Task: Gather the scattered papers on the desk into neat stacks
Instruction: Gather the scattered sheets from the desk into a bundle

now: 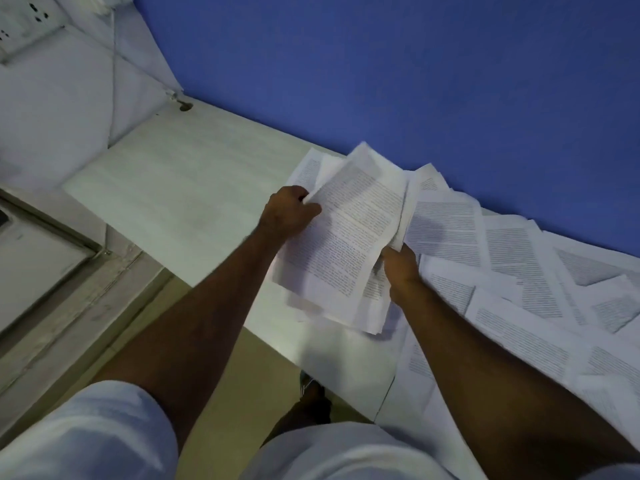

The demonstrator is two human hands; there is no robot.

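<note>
A bunch of papers [349,244] is held up over the pale desk [180,188], near the middle. Its edge at 9 o'clock is pinched by the left hand [289,213]. Its edge at 3 o'clock is gripped by the right hand [401,268]. More loose papers [519,265] are spread flat on the desk toward 3 o'clock, beside the blue wall [381,64].

A single wide-angle view from the person's head looks forward and steeply down, tilted so the desk [194,188] runs diagonally from upper left to lower right. It sits close: both forearms reach up from the bottom edge, and the hands [291,213] fall near the centre. A blue wall [415,81] fills the top.
</note>
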